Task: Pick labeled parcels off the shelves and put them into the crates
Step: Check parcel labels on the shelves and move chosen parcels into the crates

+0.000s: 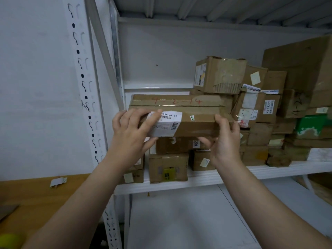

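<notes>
The person is holding a long cardboard parcel (188, 112) by its two ends at the front of the shelf (269, 171). It is sitting level above a pile of smaller boxes. Whether it is resting on that pile or hanging clear of it cannot be told.

The left hand (131, 130) is clamping the left end, with its fingers (152, 117) lying over the white shipping label (168, 123) and the thumb tucking under. The right hand (224, 139) is clasping the right end, thumb on top and the other fingers curling beneath. No crate is showing in this view.

Several things could be going wrong from here:
- The parcel is long and is being gripped only at its tips, so if one hand is loosening, that end is likely dropping and twisting out of the other hand.
- The left fingers are pressing on the glossy label, which is probably offering less grip than bare cardboard.
- The small box with a numbered tag (179, 144) is sitting directly underneath, so dragging the parcel outward may be pulling it off the edge.
- The taped carton (219, 74) is standing close behind the parcel's right end and could be getting nudged.
- The perforated upright (86, 97) is standing close on the left, so a leftward swing risks clipping it.
</notes>
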